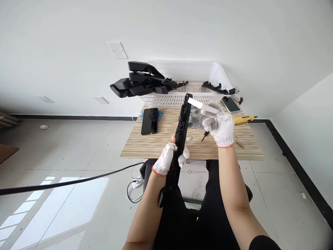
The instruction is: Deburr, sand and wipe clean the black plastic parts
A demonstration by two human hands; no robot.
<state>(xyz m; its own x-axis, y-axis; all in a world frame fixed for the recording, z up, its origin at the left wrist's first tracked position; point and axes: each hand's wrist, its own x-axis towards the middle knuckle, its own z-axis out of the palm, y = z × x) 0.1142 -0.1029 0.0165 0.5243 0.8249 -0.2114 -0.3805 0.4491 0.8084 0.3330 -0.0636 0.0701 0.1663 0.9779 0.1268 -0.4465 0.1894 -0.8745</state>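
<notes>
My left hand (166, 158), in a white knit glove with an orange cuff, is closed around a long black plastic part (182, 126) with ribs and clips along its face. The part stands tilted, its far end over the table and its near end down by my lap. In my gloved right hand (220, 126) is a flat white bar (203, 106). The bar's left tip meets or overlaps the far end of the black part; I cannot tell whether they touch. A thin black-tipped tool (205, 136) lies just below my right hand.
Behind the hands, a white plastic basket (166, 100) holds several black plastic parts (142, 81), some jutting out left. On the wooden table (140, 149) lie a black phone (149, 121), a grey cloth or glove (196, 119), another phone (230, 105) and a yellow tool (243, 119). A black cable (78, 181) crosses at left.
</notes>
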